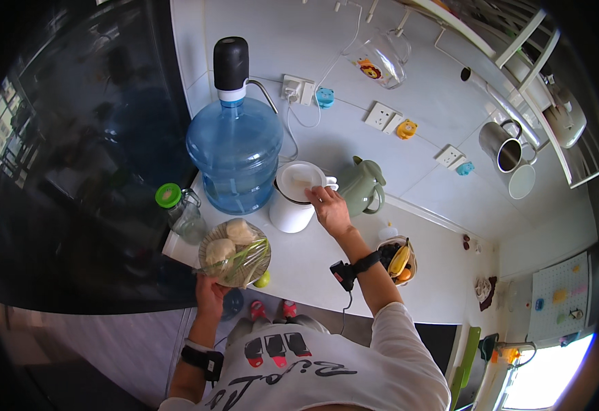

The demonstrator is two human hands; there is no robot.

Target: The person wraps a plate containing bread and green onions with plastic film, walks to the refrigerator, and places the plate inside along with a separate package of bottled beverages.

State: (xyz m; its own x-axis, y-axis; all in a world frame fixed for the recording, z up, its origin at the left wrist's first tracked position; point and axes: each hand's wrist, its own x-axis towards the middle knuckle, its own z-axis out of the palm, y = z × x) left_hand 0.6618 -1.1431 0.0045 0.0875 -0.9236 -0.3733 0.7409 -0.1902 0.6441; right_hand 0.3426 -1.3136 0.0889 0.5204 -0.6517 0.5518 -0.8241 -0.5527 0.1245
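Note:
My left hand (210, 296) holds the near edge of a ribbed plate (241, 276) at the counter's front edge. Clear film covers the plate, with pale round food pieces (220, 252) and green stalks (250, 253) under it. My right hand (329, 208) has its fingers at the rim of a round translucent lid or dish (301, 181) on top of a white cylindrical container (292, 213). Whether the fingers grip that rim or only touch it is unclear. A sage-green jug (362, 187) stands just right of the container.
Behind the plate stands a large blue water bottle (235, 149) with a black pump (231, 64). A green-lidded glass jar (186, 221) is left, a lime-green fruit (262, 279) beside the plate, a fruit basket (406, 261) right. Mugs (507, 154) and a glass pitcher (381, 59) hang above.

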